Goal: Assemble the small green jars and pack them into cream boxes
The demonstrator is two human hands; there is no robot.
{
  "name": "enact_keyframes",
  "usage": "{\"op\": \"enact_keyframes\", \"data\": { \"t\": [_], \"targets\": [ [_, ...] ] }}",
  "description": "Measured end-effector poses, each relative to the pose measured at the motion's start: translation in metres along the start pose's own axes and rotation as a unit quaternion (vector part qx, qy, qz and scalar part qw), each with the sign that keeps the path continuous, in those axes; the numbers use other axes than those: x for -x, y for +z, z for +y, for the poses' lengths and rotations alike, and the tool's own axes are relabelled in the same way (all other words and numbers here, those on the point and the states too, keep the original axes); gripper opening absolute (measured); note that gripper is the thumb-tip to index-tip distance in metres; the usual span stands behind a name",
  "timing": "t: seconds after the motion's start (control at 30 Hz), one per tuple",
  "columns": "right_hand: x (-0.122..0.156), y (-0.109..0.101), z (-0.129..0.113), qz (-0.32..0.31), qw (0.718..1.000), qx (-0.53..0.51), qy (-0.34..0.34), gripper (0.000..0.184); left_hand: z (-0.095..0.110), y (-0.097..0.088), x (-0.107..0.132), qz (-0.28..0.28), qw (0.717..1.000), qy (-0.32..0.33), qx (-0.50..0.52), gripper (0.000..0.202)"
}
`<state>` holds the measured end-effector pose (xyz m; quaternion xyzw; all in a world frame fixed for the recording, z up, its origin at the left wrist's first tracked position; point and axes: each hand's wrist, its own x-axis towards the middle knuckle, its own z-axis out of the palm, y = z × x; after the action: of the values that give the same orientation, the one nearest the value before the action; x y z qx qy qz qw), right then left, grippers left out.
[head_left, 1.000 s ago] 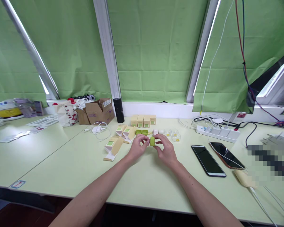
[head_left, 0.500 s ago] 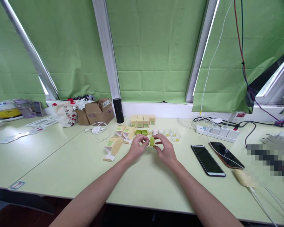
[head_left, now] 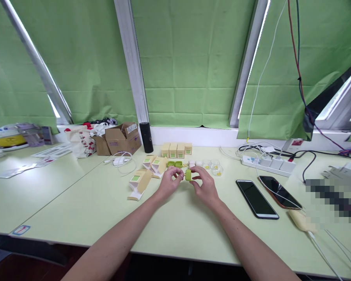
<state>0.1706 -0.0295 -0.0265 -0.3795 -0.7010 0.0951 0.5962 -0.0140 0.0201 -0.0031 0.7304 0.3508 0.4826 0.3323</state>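
Between the thumb and fingers of my right hand [head_left: 205, 185] is a small green case [head_left: 188, 175], held upright just above the table. My left hand [head_left: 171, 182] is closed in a pinch at the case's left side, on a tiny part too small to make out. Just behind my hands lies an open green case [head_left: 175, 164] with two hollow halves. To its right are small pink pieces [head_left: 195, 163] and clear round containers [head_left: 213, 165] with yellow bits inside. Opened cardboard boxes [head_left: 140, 181] with green windows lie left of my left hand.
Several closed small boxes [head_left: 177, 150] stand in a row at the back. A black bottle [head_left: 146, 137] and a brown carton [head_left: 123, 138] are back left. Two phones [head_left: 257, 198] lie to the right, with a power strip [head_left: 269, 165] and cables behind them.
Hardly anything differs. Both hands stay in the same place around the small green case, which has turned very slightly.
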Motion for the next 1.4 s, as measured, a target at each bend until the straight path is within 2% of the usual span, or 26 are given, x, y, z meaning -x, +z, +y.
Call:
{"op": "enact_keyframes", "data": {
  "t": [1.2, 1.4],
  "targets": [
    [0.0001, -0.0018, -0.0014, 0.001, 1.0, 0.01, 0.008, 0.05, -0.0013, -0.0022, 0.0004, 0.008, 1.0, -0.006, 0.001, 0.019],
    [0.0014, -0.0015, -0.0003, -0.01, 1.0, 0.024, 0.014, 0.055, -0.0039, -0.0028, -0.001, 0.01, 1.0, -0.004, 0.006, 0.02]
  ]
}}
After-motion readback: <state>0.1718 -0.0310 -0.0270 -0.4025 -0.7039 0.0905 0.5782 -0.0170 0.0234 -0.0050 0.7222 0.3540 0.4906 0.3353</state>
